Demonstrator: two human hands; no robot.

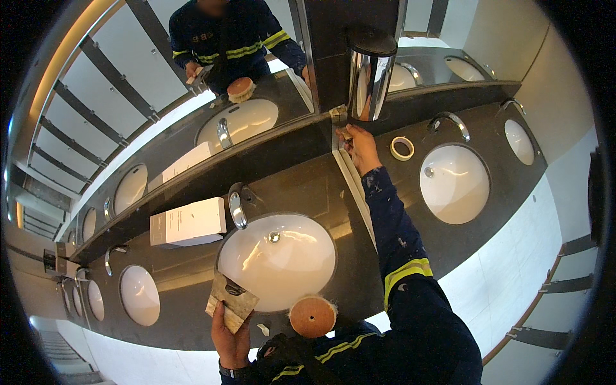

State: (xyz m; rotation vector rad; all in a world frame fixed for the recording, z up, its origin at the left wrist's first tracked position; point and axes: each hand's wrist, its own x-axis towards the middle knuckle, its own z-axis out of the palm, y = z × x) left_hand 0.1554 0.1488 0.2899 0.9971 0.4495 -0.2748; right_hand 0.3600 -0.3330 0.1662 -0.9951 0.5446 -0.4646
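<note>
My left hand (pixel 232 341) grips a flat rectangular plate (pixel 232 300), grey and cream with a dark smear on it, over the near left rim of the middle sink (pixel 277 263). Stretched far forward, my right hand (pixel 361 149) is closed at the counter's back ledge, beside a pale strip (pixel 354 186) that runs across the counter. What its fingers pinch is small and mostly hidden. A round brush (pixel 312 316) with a wooden back and pale bristles lies at the near edge of that sink. Close to my left hand is a small white scrap (pixel 263 330).
A white box (pixel 188 222) stands left of the curved chrome faucet (pixel 237 206). Right of my right wrist lies a tape roll (pixel 402 148). A shiny cylindrical dispenser (pixel 370 77) hangs above that hand. More sinks (pixel 454 184) line the dark counter; mirrors rise behind.
</note>
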